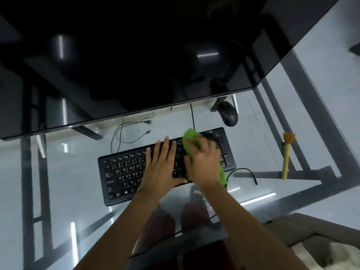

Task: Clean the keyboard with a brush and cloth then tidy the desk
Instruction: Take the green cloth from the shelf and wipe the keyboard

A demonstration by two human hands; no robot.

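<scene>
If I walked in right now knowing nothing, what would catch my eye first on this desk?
Probably the bright green cloth, bunched in the right hand and pressed onto the right half of the black keyboard, while the left hand lies flat on the keys beside it. Next, the yellow brush lying alone on the glass desk to the far right, and the big dark monitor looming above.

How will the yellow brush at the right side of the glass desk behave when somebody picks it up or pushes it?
The brush probably feels stiff and light: its handle looks like a thin straight stick. On the smooth glass desk it may slide easily. The handle seems round, so it might roll, though the wider bristle head could stop that.
</scene>
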